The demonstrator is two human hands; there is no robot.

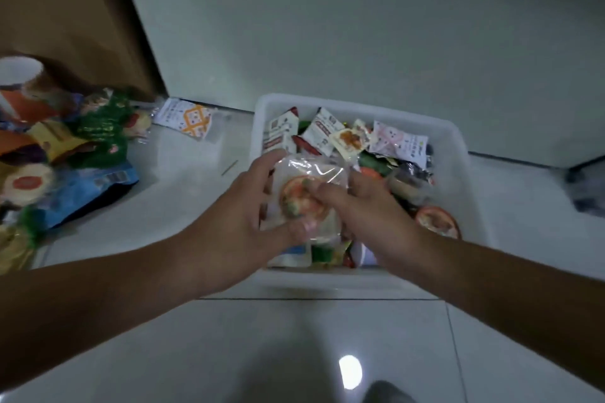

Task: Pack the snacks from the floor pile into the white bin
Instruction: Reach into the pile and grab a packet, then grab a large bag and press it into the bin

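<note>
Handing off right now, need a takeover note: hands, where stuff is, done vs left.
Left hand: fingers spread, touching the left edge of the clear-wrapped packet, which is over the white bin.
Right hand: fingers lie across the same packet; unclear whether they pinch or press.
Done: the bin already holds many packets.
Left: set this packet down, then move the floor pile on the left and the lone white-and-orange packet by the wall.
</note>
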